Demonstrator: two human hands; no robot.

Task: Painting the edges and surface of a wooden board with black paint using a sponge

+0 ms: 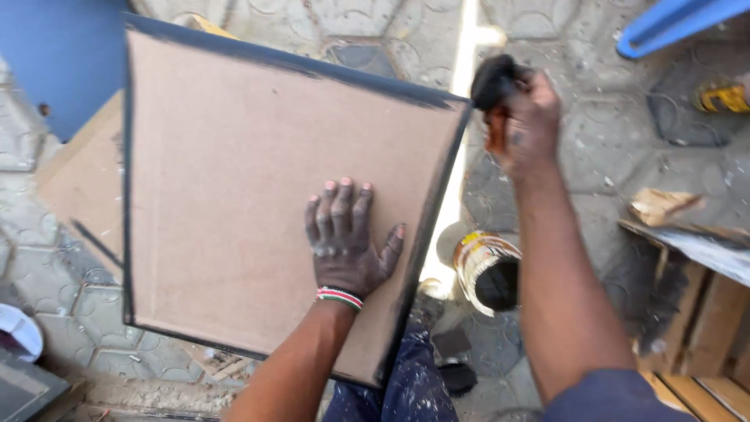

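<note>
Across the middle of the view, a large square brown board [234,187] with black-painted edges is held tilted above a paved floor [594,148] of patterned grey stones. The person's left hand [344,242] lies flat on the board's bare brown face near its lower right part, fingers [337,211] spread open and pressing down, a striped beaded band at the wrist. The right hand [527,125] is raised just beyond the board's upper right corner, its fingers closed around a dark, paint-soaked rag or sponge [492,78] that sits close to the black edge; whether it touches the edge cannot be told. Below that hand, on the floor beside the board's right edge, stands an open tin [488,273] with dark paint inside. A second brown board [82,180] lies behind the first, at left. Wooden slats [703,312] show at lower right, and a blue plastic piece [672,23] at upper right.
</note>
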